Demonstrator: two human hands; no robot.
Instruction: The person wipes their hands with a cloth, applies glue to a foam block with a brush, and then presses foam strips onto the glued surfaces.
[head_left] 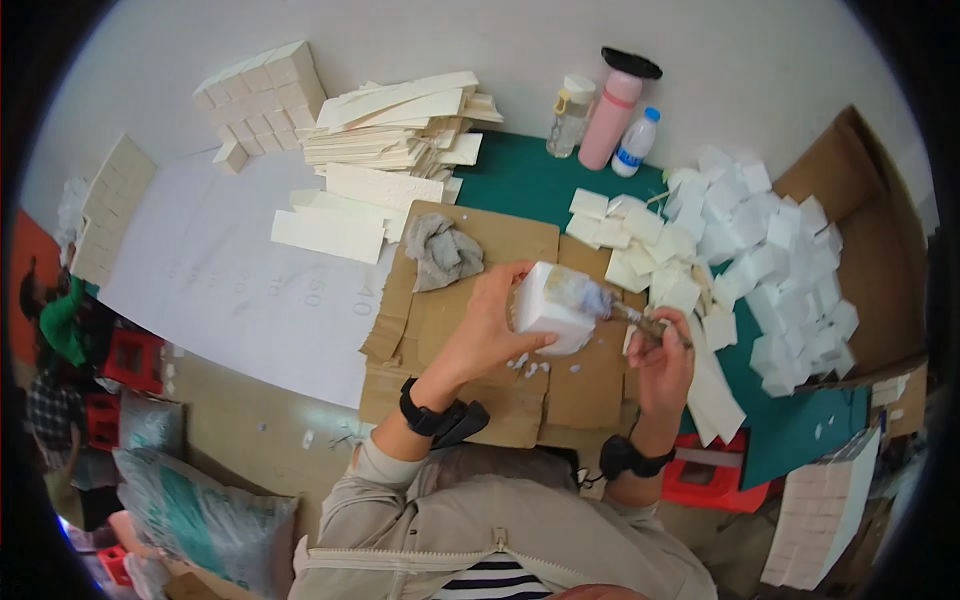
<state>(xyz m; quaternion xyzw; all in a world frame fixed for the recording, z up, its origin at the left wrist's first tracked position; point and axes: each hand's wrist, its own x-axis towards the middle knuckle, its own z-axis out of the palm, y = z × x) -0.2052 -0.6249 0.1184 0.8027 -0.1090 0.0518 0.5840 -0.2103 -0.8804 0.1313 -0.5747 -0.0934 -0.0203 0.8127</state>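
Note:
My left hand (487, 325) grips a small white box (548, 325) above the cardboard sheet (497, 400); its fingers wrap round the box's left side. In my right hand (664, 368) is a brush (640, 320) with a dark, stained handle, held in closed fingers. The brush's head meets the box's upper right side, where a yellowish, wet-looking patch shows. A crumpled grey cloth (440, 252) lies on the cardboard beyond my left hand. White scraps (533, 367) are scattered just below the box.
White boxes are heaped (770, 250) on the right, beside a brown carton (880, 240). Cream paper strips (390, 135) are stacked at the back left, near rows of small boxes (265, 95). A pink bottle (610, 118) stands by the wall. Other people (60, 350) are at far left.

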